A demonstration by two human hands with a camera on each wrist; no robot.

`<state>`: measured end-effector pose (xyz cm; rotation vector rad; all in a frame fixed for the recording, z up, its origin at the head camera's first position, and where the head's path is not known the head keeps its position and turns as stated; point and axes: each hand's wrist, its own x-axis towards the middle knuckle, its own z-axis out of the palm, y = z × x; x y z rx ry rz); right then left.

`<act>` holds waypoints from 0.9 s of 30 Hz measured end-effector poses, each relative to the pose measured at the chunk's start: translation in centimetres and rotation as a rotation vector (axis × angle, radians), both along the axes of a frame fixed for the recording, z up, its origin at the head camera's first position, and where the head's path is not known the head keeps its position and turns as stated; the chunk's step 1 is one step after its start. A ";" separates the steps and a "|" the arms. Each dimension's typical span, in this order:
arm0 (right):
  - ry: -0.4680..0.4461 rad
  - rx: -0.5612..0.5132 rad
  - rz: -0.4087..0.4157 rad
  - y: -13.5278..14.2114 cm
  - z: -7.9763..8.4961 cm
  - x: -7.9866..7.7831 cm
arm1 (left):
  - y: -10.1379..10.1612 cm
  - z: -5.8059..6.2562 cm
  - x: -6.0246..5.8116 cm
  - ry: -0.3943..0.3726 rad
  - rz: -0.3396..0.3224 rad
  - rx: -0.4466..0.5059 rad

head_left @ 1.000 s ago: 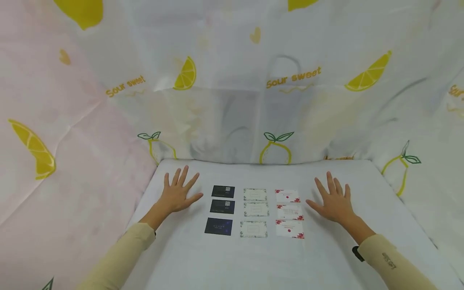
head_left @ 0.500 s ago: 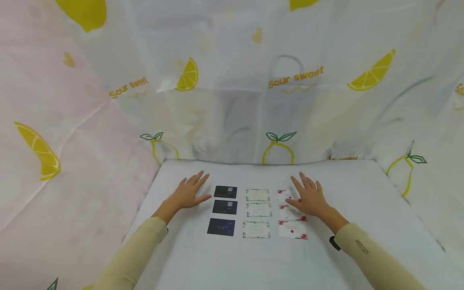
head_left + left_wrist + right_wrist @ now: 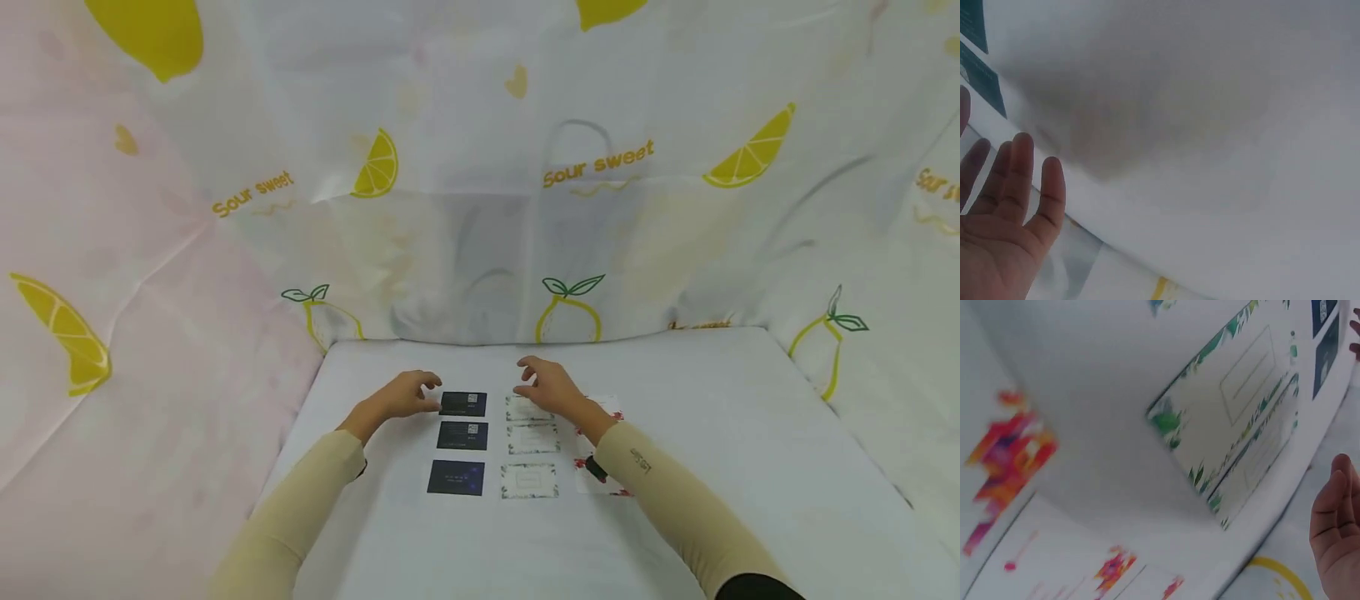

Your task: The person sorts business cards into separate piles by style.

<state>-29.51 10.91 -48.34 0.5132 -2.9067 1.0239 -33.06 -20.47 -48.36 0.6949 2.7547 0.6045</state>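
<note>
Dark cards lie in a column on the left: a far one, a middle one and a near one. My left hand is at the far dark card's left edge, fingers loosely bent and holding nothing. In the left wrist view its fingers are apart. The centre column has leaf-bordered cards, including a middle one and a near one. Over the far leaf-bordered card hovers my right hand, fingers relaxed, nothing gripped. My right forearm hides much of the red-flowered cards.
All the cards lie on a white-covered table. Behind it and along both sides hangs a curtain printed with lemons, meeting the table's far edge.
Both hands have come inward: the left to the far dark card, the right leftward across the red-flowered cards to the centre column. Their spread fingers have relaxed. The cards lie as before.
</note>
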 end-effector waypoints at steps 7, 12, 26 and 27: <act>-0.094 -0.007 -0.016 -5.3 -0.6 -1.4 | 0.9 -1.2 -1.2 -0.047 0.116 0.043; -0.179 0.084 0.036 -7.7 -1.3 -2.0 | 1.1 -1.5 -1.1 -0.081 0.117 0.041; -0.156 0.192 0.070 -8.4 -2.4 -2.4 | 1.9 -2.5 -0.9 -0.013 0.029 -0.009; -0.163 0.194 0.067 -8.4 -2.3 -2.4 | 1.9 -2.5 -1.0 -0.010 0.026 -0.011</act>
